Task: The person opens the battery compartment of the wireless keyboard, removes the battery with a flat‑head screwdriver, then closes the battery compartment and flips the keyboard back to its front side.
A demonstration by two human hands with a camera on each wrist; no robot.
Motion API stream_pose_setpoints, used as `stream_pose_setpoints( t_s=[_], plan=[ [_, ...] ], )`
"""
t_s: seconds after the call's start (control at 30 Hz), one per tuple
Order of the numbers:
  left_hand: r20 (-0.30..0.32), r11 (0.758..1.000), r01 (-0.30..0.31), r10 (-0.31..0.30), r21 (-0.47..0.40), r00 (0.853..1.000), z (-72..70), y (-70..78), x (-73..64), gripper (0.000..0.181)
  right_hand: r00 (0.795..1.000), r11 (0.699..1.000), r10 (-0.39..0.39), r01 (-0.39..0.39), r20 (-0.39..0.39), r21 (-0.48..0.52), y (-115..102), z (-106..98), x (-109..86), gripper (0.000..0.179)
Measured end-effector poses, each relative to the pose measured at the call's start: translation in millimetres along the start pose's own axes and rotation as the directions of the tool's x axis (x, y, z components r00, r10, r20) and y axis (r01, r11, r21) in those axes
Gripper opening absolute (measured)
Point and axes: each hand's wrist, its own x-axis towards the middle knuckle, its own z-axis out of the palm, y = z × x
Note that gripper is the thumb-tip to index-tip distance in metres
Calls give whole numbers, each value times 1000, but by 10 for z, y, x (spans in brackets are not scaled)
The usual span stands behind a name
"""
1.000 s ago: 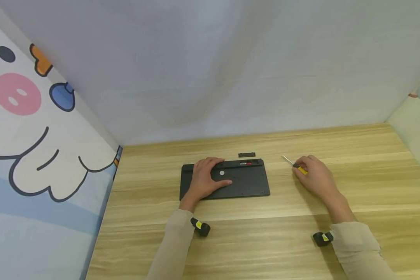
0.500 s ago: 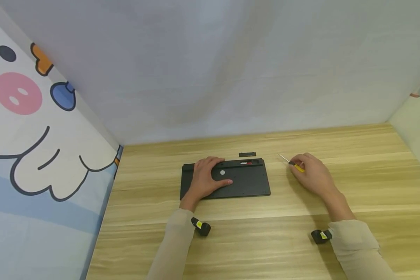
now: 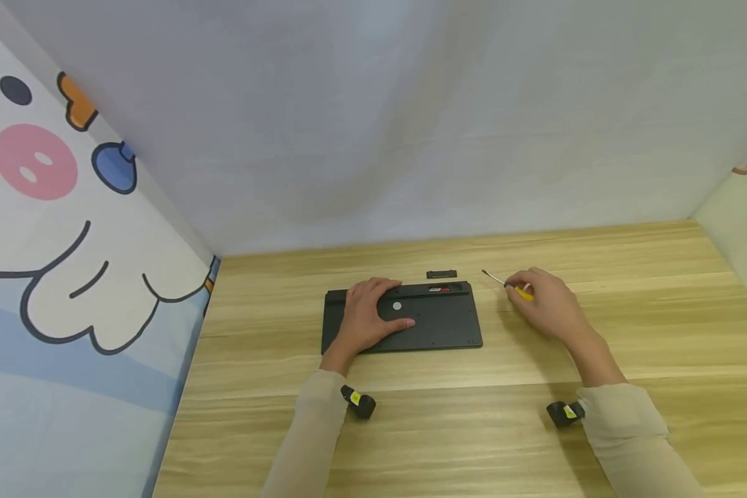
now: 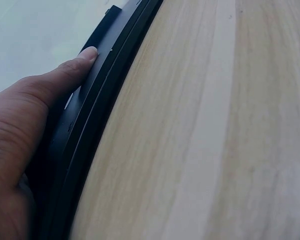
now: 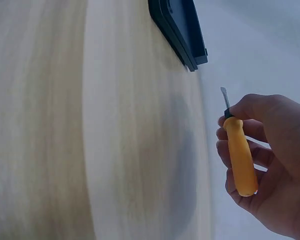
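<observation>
A black keyboard [image 3: 436, 321] lies underside up on the wooden table, a small recess with a red and white battery [image 3: 438, 289] near its far right corner. My left hand [image 3: 364, 318] holds its left half, thumb flat on the underside and bent fingers at the far edge; the left wrist view hides those fingertips. A small black battery cover [image 3: 441, 274] lies just behind the keyboard. Right of it, my right hand [image 3: 548, 304] grips a screwdriver [image 5: 240, 155] by its yellow handle between thumb and fingers. The flat metal tip points toward the keyboard, apart from it.
The wood-grain table [image 3: 460, 429] reaches back to a pale grey curtain [image 3: 411, 138]. On the left stands a panel with a cartoon print [image 3: 56, 242]. A wrist camera [image 3: 359, 402] sits at the left cuff, another wrist camera [image 3: 563, 413] at the right.
My right hand has moved left with the screwdriver, bringing its tip closer to the keyboard and the battery cover. The left hand and the keyboard have stayed in place.
</observation>
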Motion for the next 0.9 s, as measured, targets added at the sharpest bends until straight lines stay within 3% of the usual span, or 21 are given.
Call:
stream_pose_setpoints(
  t_s=[0.43,0.9],
  plan=[
    [0,1000,-14,14,-1,1000,-7,-1,27,77,998,997,-29,24,59,79,-74,26,133,31],
    [3,1000,5,-5,-4,1000,-4,7,15,77,984,987,-148,141,96,77,-225,4,239,19]
  ],
)
